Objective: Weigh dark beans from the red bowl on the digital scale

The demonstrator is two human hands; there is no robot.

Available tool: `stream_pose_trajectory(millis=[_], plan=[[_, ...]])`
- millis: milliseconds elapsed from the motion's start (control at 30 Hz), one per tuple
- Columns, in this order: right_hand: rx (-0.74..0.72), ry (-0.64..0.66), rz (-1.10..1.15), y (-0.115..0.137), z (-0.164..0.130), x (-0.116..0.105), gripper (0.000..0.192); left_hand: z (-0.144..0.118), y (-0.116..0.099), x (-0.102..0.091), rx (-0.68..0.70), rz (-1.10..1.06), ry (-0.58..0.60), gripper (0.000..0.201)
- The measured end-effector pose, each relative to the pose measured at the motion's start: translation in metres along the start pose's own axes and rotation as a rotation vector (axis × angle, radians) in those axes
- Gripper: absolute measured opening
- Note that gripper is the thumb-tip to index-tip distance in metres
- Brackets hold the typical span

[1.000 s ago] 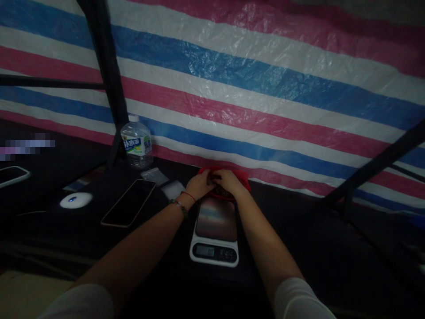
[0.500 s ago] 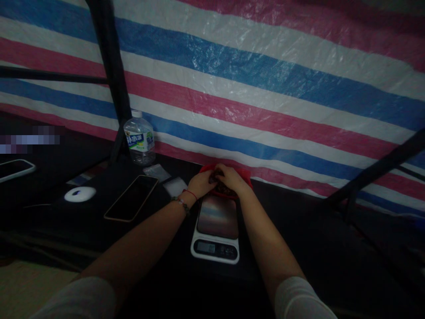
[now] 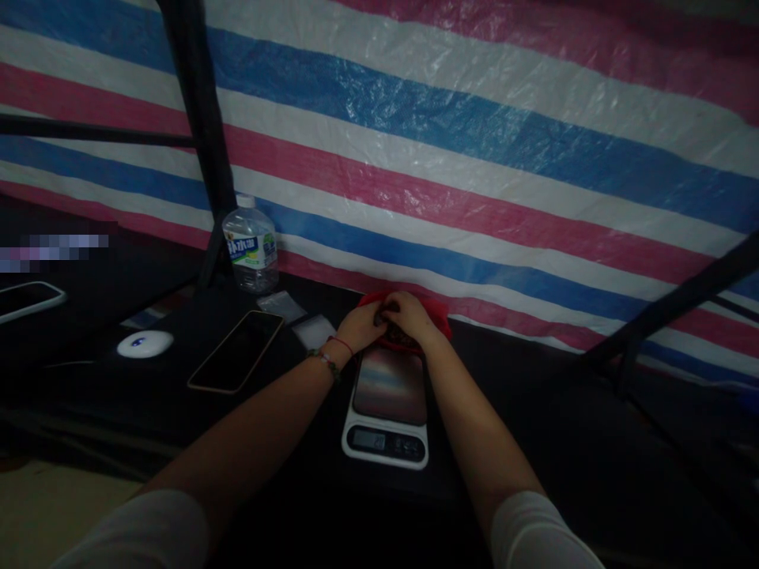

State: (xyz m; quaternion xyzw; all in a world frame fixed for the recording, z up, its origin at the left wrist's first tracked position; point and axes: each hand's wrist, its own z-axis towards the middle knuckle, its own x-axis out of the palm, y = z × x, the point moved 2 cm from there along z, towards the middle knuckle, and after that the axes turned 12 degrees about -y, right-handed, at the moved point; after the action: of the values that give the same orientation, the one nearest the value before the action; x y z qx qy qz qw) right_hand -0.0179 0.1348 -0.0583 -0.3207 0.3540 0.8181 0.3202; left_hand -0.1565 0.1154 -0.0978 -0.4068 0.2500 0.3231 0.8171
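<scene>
While both reach past the scale [image 3: 388, 403]:
Left hand [image 3: 361, 325]: in red bowl [image 3: 436, 318], fingers curled.
Right hand [image 3: 408, 314]: touching left, grip unclear.

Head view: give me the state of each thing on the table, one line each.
left hand: in the red bowl, grip unclear
right hand: in the red bowl, grip unclear
red bowl: behind the scale, holds dark pieces
scale: platform bare, display unreadable
water bottle: upright, capped
phone: flat, screen dark
second phone: far left, screen dark
</scene>
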Motion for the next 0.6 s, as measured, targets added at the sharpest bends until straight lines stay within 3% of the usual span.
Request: stream_pose_trajectory(millis=[100, 233, 467, 600], plan=[[0.042, -0.008, 0.031, 0.0, -0.001, 0.003, 0.008, 0.001, 0.001, 0.001, 0.035, -0.033, -0.004, 0.034], [-0.007, -0.008, 0.059, 0.002, -0.003, 0.007, 0.009, 0.002, 0.004, 0.003, 0.048, -0.049, 0.002, 0.031], [-0.016, -0.084, 0.114, -0.004, -0.004, 0.008, 0.042, 0.003, 0.011, 0.0, 0.025, -0.089, -0.018, 0.044], [0.0, -0.061, 0.131, -0.012, -0.006, 0.008, 0.049, 0.002, 0.014, -0.004, 0.012, -0.152, -0.049, 0.05]])
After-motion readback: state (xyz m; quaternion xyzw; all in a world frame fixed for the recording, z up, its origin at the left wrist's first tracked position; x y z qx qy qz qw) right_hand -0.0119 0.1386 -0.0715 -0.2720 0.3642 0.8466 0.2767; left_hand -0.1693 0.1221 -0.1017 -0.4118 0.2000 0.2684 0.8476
